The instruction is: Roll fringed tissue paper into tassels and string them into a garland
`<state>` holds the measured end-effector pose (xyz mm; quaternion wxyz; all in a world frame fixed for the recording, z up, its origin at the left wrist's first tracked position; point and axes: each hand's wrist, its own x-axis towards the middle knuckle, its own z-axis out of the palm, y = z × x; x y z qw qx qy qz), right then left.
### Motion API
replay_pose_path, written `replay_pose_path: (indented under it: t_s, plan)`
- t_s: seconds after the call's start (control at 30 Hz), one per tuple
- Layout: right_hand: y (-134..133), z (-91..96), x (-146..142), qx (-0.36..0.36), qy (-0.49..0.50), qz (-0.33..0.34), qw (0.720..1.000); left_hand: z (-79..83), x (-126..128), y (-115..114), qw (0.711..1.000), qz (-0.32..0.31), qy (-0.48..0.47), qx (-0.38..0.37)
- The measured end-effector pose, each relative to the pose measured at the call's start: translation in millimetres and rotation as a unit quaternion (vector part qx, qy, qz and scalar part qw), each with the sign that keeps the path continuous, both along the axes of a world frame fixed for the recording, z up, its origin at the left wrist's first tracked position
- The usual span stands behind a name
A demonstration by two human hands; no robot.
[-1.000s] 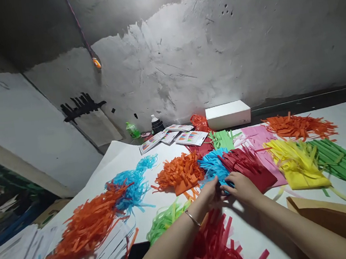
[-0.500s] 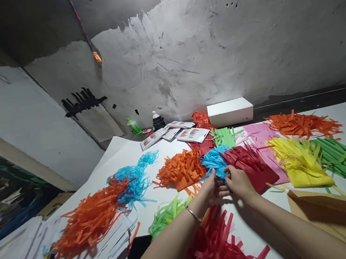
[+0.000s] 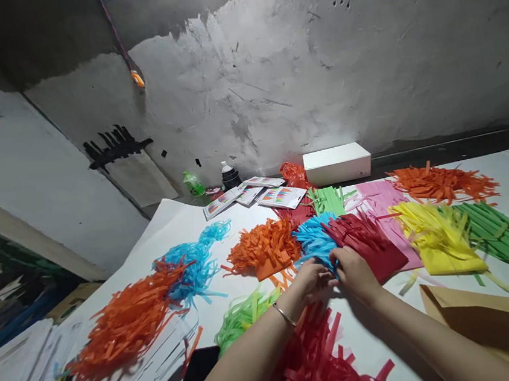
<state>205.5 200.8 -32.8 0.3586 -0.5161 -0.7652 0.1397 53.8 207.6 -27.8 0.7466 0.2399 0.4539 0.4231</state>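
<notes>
1. Head view, background: rough grey wall (image 3: 313,57) behind a white-covered table (image 3: 185,222); a white box (image 3: 337,163) stands at the wall's foot.
2. Left hand (image 3: 308,280) and right hand (image 3: 353,271), touching each other, both pinch the near end of the blue fringed paper (image 3: 314,239).
3. That paper lies between orange fringed paper (image 3: 263,250) and dark red fringed paper (image 3: 364,239).
4. Red strips (image 3: 318,359) lie under the forearms.
</notes>
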Motion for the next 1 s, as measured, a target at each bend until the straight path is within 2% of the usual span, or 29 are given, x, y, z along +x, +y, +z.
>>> replay_pose_path:
  t_s: [0.17, 0.33, 0.5, 0.73, 0.87, 1.0]
  plan:
    - [-3.7, 2.8, -7.0, 0.025, -0.087, -0.016, 0.996, -3.6, -0.3, 0.4, 0.999, -0.008, 0.044, -0.005]
    - [2.3, 0.9, -14.2, 0.014, -0.100, -0.036, 0.994, -7.0, 2.7, 1.2, 0.998, -0.011, 0.062, -0.002]
    - [6.9, -4.3, -16.4, 0.001, -0.036, -0.055, 0.998, -7.1, 4.3, 1.0, 0.997, -0.023, 0.069, 0.011]
    - [10.6, -23.5, -12.5, -0.015, 0.109, -0.072, 0.991, -6.5, 5.3, 2.4, 0.996, -0.041, 0.080, 0.028]
    - [11.2, -30.1, -6.5, 0.011, 0.162, -0.061, 0.985, -7.1, 6.7, 4.2, 0.994, -0.045, 0.087, 0.048]
    - [3.8, -23.9, 4.5, 0.064, 0.143, -0.060, 0.986, -8.6, 8.8, 4.6, 0.993, -0.032, 0.096, 0.060]
